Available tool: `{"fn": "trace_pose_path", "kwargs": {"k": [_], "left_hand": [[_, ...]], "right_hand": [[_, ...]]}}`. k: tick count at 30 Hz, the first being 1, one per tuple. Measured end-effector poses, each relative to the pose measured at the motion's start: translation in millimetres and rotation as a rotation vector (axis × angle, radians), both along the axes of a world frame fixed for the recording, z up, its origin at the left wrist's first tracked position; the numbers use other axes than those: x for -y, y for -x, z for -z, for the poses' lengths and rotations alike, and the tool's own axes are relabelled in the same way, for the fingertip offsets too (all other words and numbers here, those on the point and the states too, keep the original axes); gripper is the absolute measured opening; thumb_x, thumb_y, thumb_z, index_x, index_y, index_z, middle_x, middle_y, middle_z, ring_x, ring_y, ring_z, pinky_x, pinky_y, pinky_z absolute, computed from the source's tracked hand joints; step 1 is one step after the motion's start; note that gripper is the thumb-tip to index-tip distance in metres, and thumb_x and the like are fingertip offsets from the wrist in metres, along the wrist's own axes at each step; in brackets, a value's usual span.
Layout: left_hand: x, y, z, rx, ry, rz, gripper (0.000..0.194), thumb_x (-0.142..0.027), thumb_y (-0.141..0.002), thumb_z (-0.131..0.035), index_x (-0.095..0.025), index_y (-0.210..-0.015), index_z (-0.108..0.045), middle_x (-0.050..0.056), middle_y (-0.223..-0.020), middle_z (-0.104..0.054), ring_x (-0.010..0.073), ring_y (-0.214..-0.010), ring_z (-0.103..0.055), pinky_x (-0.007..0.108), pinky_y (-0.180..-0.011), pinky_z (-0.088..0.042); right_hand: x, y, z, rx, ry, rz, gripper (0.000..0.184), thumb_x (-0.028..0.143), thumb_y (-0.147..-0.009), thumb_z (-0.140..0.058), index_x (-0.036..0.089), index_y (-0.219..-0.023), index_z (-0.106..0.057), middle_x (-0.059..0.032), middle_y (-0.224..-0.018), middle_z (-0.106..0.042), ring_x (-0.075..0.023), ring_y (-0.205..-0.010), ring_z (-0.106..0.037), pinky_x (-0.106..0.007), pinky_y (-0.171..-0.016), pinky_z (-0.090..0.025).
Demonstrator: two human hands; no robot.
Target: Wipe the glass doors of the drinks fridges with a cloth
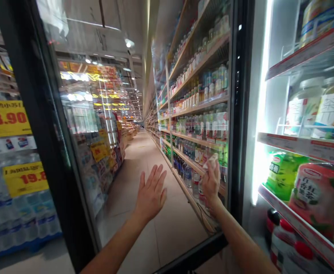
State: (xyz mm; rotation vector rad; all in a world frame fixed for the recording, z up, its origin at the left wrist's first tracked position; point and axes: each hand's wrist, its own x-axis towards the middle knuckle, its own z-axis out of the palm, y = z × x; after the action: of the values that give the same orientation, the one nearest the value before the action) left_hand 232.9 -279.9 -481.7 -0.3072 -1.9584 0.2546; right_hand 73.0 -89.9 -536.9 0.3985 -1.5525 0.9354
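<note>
In front of me stands a glass cooler door [38,125] with a dark frame, swung open. My left hand [151,194] is flat before the glass, its fingers stretched out and holding nothing; whether it touches the pane I cannot tell. Farther right, near the door's right side, my right hand [211,182] is closed around a crumpled pale wiping cloth [212,160] at the glass. Shelves of bottles and an aisle show in the pane behind both hands.
At right, lit cooler shelves [301,146] hold bottles [298,110], a green pack [283,173] and a red pack [317,196]. Shrink-wrapped bottles [18,217] with yellow price signs [5,120] stand at left. The door's bottom edge [192,253] runs below my hands.
</note>
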Motion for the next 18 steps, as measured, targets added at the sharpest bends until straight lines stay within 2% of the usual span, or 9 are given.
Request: {"fn": "trace_pose_path", "kwargs": {"k": [2,4,5,8,10,13,15,16,18], "left_hand": [[5,0,-9.7,-0.022,-0.030,-0.021,0.051,-0.024,-0.082,-0.046,-0.016,-0.132,-0.037,0.014,-0.135,-0.044,0.0230,-0.132,-0.029,0.046,-0.111,-0.011],[7,0,-17.4,-0.041,-0.044,-0.030,0.050,-0.024,-0.083,-0.047,-0.015,-0.131,-0.038,0.014,-0.135,-0.044,0.0229,-0.133,-0.029,0.046,-0.110,-0.011],[7,0,-20.3,-0.047,-0.043,-0.031,0.049,-0.024,-0.083,-0.047,-0.015,-0.130,-0.039,0.014,-0.135,-0.044,0.0230,-0.132,-0.029,0.046,-0.110,-0.011],[11,-1,-27.8,-0.071,-0.022,-0.046,0.049,-0.024,-0.083,-0.047,-0.015,-0.130,-0.039,0.014,-0.134,-0.044,0.0239,-0.132,-0.030,0.048,-0.110,-0.011],[17,-4,-33.7,-0.095,-0.012,-0.069,0.050,-0.023,-0.083,-0.047,-0.015,-0.131,-0.037,0.015,-0.135,-0.044,0.0247,-0.131,-0.031,0.049,-0.109,-0.013],[27,-9,-44.2,-0.131,-0.011,-0.099,0.053,-0.024,-0.082,-0.048,-0.015,-0.133,-0.034,0.015,-0.136,-0.042,0.0253,-0.131,-0.032,0.050,-0.108,-0.014],[30,-10,-51.2,-0.141,-0.022,-0.105,0.054,-0.025,-0.083,-0.048,-0.016,-0.134,-0.033,0.014,-0.137,-0.041,0.0253,-0.132,-0.031,0.050,-0.108,-0.014],[30,-9,-54.4,-0.146,-0.028,-0.104,0.054,-0.025,-0.083,-0.048,-0.017,-0.134,-0.033,0.014,-0.137,-0.041,0.0252,-0.132,-0.030,0.050,-0.108,-0.014],[28,-7,-60.8,-0.156,-0.040,-0.097,0.055,-0.025,-0.083,-0.047,-0.018,-0.135,-0.031,0.014,-0.138,-0.040,0.0250,-0.132,-0.029,0.050,-0.108,-0.013]], "right_hand": [[-1,11,-23.8,0.022,0.202,0.068,0.047,0.017,-0.085,-0.032,0.020,-0.132,-0.041,-0.0126,-0.145,-0.026,-0.0264,-0.133,-0.028,-0.053,-0.103,-0.033],[10,7,-39.7,-0.017,0.207,0.069,0.048,0.017,-0.085,-0.032,0.019,-0.132,-0.041,-0.0133,-0.145,-0.025,-0.0267,-0.134,-0.027,-0.053,-0.103,-0.033],[17,1,-43.6,-0.059,0.123,0.044,0.048,0.016,-0.084,-0.034,0.020,-0.131,-0.042,-0.0123,-0.146,-0.025,-0.0266,-0.134,-0.026,-0.053,-0.104,-0.032],[31,-17,-48.1,-0.198,-0.323,-0.075,0.048,0.012,-0.081,-0.040,0.027,-0.126,-0.048,-0.0059,-0.145,-0.030,-0.0239,-0.135,-0.025,-0.048,-0.106,-0.031],[21,-13,-56.7,-0.204,-0.427,-0.091,0.046,0.012,-0.079,-0.042,0.029,-0.120,-0.053,-0.0028,-0.143,-0.035,-0.0220,-0.133,-0.029,-0.046,-0.107,-0.030],[-6,13,-86.3,-0.079,-0.044,0.013,0.044,0.012,-0.079,-0.037,0.022,-0.118,-0.055,-0.0075,-0.141,-0.036,-0.0239,-0.130,-0.033,-0.050,-0.105,-0.030],[-8,21,-106.3,-0.032,0.163,0.052,0.046,0.012,-0.080,-0.033,0.016,-0.121,-0.052,-0.0122,-0.141,-0.034,-0.0259,-0.131,-0.032,-0.052,-0.103,-0.031],[-2,17,-112.4,-0.053,0.166,0.046,0.046,0.011,-0.080,-0.032,0.015,-0.121,-0.052,-0.0132,-0.141,-0.033,-0.0260,-0.131,-0.031,-0.052,-0.103,-0.031],[20,-1,-114.7,-0.171,-0.009,-0.007,0.045,0.010,-0.080,-0.035,0.018,-0.120,-0.053,-0.0107,-0.142,-0.034,-0.0237,-0.133,-0.029,-0.046,-0.105,-0.032]]}}
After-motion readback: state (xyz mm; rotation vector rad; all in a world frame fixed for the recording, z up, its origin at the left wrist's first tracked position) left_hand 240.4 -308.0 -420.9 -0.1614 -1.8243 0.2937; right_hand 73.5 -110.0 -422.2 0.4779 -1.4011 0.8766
